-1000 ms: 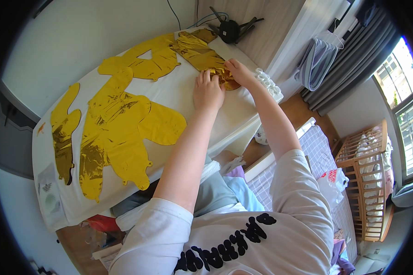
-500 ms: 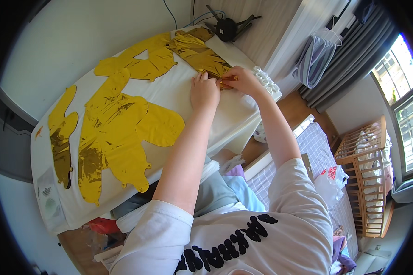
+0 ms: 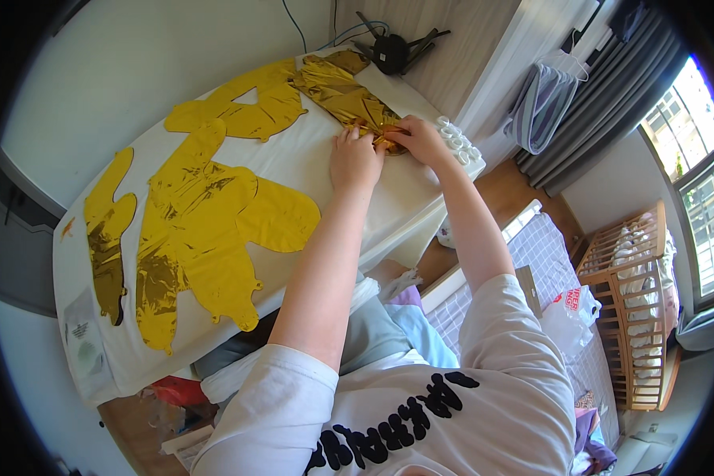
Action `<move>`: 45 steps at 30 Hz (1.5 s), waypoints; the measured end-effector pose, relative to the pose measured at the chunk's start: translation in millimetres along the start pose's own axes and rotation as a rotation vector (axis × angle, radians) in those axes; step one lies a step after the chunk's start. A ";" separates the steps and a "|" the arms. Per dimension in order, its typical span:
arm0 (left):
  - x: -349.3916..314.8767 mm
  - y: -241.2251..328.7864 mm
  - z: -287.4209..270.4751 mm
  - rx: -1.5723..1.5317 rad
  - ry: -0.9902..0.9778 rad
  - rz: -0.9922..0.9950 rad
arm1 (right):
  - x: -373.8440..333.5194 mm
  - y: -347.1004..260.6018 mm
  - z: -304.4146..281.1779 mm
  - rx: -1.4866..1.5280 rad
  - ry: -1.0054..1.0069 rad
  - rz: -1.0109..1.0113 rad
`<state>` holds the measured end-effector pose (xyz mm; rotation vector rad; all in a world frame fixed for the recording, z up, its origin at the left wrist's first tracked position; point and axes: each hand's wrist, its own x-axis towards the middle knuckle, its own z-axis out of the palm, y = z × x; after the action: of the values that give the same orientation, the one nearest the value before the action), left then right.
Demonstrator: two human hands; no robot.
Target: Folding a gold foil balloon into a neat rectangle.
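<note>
Head view, gold foil, crib holding cloth

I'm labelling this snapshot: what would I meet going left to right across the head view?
Narrow gold foil shape, large gold foil shape, left hand, right hand, white rolls, hanging striped cloth, wooden crib.

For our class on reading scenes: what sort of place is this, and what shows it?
Probably a bedroom in a home: there is a slatted wooden crib, what looks like a bed with a checked cover, and a grey curtain beside a window.
</note>
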<state>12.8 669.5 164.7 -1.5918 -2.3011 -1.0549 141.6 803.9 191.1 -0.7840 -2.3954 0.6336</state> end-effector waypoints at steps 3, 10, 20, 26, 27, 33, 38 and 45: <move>0.4 -3.0 -2.6 -0.001 -0.008 -0.006 | 5.5 -8.0 -0.3 -0.067 -0.028 0.082; -3.8 13.2 -8.6 -0.027 0.120 -0.011 | 30.8 12.8 -5.5 -0.008 -0.090 0.215; -4.7 1.3 -1.5 0.104 0.018 0.015 | 31.6 -4.7 -5.5 0.060 -0.142 0.262; -5.6 -0.6 0.0 0.098 0.107 0.062 | 9.3 -10.8 -13.4 0.000 0.100 0.029; -4.8 0.8 -0.5 0.093 0.091 0.054 | 7.7 -12.4 -14.2 0.010 0.115 0.062; -5.0 1.0 -1.9 0.076 0.061 0.021 | 7.0 -23.0 -16.4 -0.009 0.128 0.148; -4.0 3.2 -3.2 0.062 0.069 0.019 | 8.9 -21.3 -14.6 0.079 0.181 0.182; -5.5 3.3 -3.8 0.065 0.055 -0.002 | -3.6 -23.7 -18.1 0.062 0.215 -0.066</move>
<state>17.0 663.6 166.4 -1.5176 -2.2772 -1.0010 145.9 789.2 217.0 -0.7057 -2.1865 0.5644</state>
